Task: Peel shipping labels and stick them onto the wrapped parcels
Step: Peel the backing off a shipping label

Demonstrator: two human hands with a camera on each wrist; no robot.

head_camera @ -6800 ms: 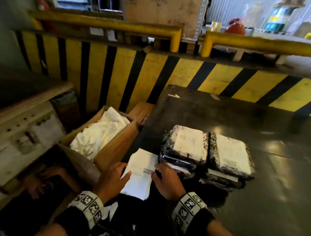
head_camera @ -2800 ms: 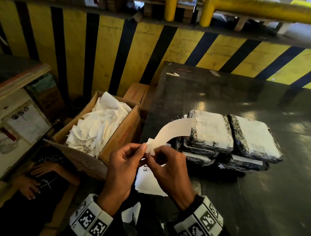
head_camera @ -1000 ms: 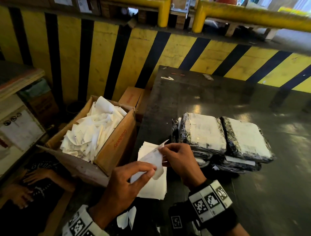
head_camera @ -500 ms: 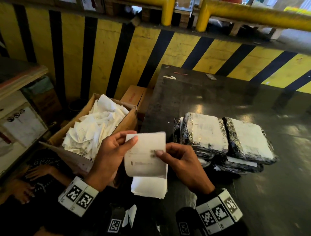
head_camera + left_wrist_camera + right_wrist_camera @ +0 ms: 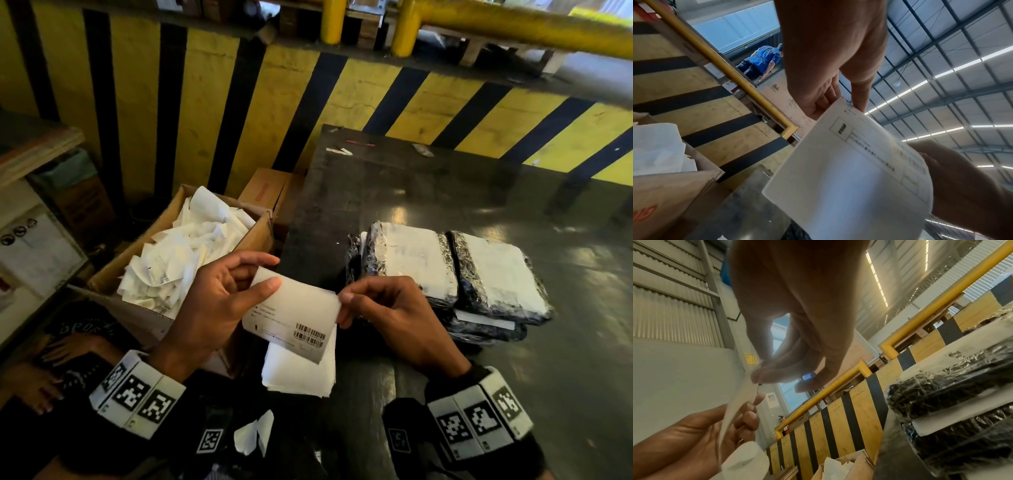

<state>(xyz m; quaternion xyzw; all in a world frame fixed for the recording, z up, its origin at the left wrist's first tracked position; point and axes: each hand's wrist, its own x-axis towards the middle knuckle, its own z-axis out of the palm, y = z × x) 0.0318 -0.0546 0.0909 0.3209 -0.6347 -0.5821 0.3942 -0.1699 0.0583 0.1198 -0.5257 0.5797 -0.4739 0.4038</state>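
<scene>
Hands share one label (image 5: 294,317) above the desk (image 5: 394,192) edge: left hand (image 5: 219,305) pinches its left end between thumb and fingers (image 5: 263,287), right hand (image 5: 394,315) nips the right edge. Parcels (image 5: 445,270) lie stacked just right.

Both hands were raised side by side at chest height, the left hand (image 5: 219,305) pinching a shipping label (image 5: 294,318) between thumb and fingers while the right hand (image 5: 394,318) nipped its opposite edge, marker-printed bands around both wrists.
</scene>
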